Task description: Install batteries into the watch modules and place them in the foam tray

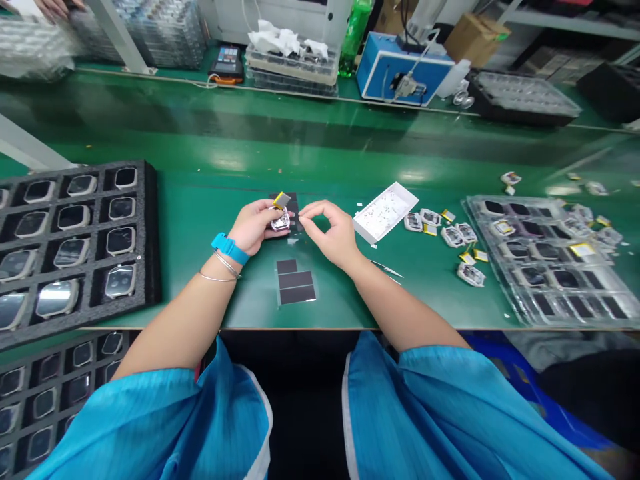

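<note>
My left hand [256,225] holds an opened smartwatch case [280,219], its white inner side facing up. A small battery [282,199] with yellow edges sticks up from the case's far side. Close by on the right, my right hand [327,227] has its thumb and index finger pinched together; whatever lies between the fingertips is too small to make out. Behind the hands is a dark sheet [293,200], partly hidden. Nearer to me lies a clear sheet with dark rectangular stickers [296,287]. Tweezers [386,269] rest beside my right forearm.
A white box [386,212] holds tiny parts. Several opened watch cases [470,273] with batteries lie right of it, beside stacked clear trays [550,267]. A black foam tray [150,233] of watches stands left. A blue machine [375,67] sits on the back shelf.
</note>
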{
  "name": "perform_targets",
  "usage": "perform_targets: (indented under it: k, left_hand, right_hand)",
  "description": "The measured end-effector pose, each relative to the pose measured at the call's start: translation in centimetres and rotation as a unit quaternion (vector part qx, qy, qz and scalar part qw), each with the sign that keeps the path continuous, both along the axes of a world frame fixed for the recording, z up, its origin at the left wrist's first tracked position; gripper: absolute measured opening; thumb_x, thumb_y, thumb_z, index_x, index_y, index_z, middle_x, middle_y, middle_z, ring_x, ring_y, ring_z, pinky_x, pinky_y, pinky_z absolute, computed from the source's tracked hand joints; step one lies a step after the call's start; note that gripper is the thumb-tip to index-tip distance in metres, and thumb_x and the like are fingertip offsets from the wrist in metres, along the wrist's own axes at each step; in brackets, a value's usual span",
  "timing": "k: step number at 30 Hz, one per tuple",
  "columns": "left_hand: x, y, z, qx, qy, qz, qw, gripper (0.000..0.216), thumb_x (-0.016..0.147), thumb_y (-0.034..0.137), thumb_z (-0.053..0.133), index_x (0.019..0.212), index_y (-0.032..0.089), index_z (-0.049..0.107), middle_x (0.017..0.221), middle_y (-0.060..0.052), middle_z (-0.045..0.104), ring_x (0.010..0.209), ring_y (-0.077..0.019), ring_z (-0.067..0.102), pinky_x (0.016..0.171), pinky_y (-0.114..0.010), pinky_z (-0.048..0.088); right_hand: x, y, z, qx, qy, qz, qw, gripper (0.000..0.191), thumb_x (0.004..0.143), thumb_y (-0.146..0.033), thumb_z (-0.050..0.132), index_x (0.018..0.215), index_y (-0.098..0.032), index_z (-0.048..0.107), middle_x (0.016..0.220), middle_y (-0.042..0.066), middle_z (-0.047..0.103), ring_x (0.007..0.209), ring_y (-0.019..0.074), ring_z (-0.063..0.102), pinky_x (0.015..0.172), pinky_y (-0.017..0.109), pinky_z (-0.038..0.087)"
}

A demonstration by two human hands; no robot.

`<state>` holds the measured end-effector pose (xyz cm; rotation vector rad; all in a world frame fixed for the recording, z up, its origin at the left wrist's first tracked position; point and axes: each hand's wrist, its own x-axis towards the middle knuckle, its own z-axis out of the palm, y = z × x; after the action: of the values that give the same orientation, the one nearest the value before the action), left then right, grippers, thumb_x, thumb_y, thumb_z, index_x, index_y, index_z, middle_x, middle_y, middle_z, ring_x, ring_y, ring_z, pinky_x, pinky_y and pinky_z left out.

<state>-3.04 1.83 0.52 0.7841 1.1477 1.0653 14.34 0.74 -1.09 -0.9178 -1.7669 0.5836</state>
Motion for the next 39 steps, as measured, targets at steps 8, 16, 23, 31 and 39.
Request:
perform_targets:
  k: [8,16,23,31,39]
  left_hand:
    - [1.0,-0.9,0.0,-0.014,0.018,-0.053,0.998,0.015,0.07,0.01,0.068,0.085,0.011,0.066,0.067,-0.001,0.066,0.055,-0.0113,0.064,0.052,-0.021,0.057]
    - [1.2,-0.9,-0.3,-0.01,0.015,-0.059,0.998,0.016,0.068,0.012,0.074,0.081,0.012,0.064,0.069,-0.001,0.066,0.056,-0.012,0.064,0.054,-0.024,0.058]
    - [1.3,-1.0,0.0,-0.017,0.017,-0.05,0.998,0.013,0.07,0.01,0.071,0.079,0.012,0.063,0.066,-0.001,0.065,0.055,-0.0108,0.062,0.053,-0.023,0.058]
    - [1.4,-1.1,0.0,-0.025,0.007,-0.046,0.999,0.01,0.072,0.006,0.068,0.076,0.011,0.061,0.064,-0.001,0.063,0.053,-0.0093,0.06,0.054,-0.023,0.057]
    - [1.1,-0.9,-0.3,-0.01,-0.004,-0.038,0.999,0.015,0.069,0.007,0.07,0.082,0.012,0.063,0.066,0.0,0.066,0.054,-0.0109,0.063,0.056,-0.025,0.058]
  right_hand:
    - [0.0,0.4,-0.6,-0.178,0.088,0.065,0.978,0.02,0.07,-0.031,0.077,0.07,-0.02,0.06,0.074,0.0,0.069,0.073,0.0156,0.064,0.074,0.032,0.052]
    - [-0.4,0.2,-0.6,-0.208,0.094,0.054,0.972,0.03,0.069,-0.033,0.078,0.084,-0.022,0.054,0.075,-0.003,0.067,0.073,0.0145,0.065,0.078,0.033,0.052]
    - [-0.7,0.1,-0.6,-0.202,0.089,0.037,0.975,0.027,0.069,-0.033,0.076,0.078,-0.022,0.053,0.075,-0.002,0.067,0.076,0.0152,0.067,0.078,0.032,0.053]
    - [-0.8,-0.5,-0.2,-0.153,0.03,0.012,0.988,0.019,0.073,-0.025,0.073,0.078,-0.021,0.055,0.075,-0.002,0.068,0.072,0.0149,0.066,0.076,0.031,0.052]
    - [-0.9,-1.1,-0.1,-0.027,-0.157,-0.049,0.986,0.008,0.083,-0.018,0.067,0.083,-0.022,0.06,0.091,0.004,0.066,0.094,0.0222,0.062,0.091,0.04,0.048]
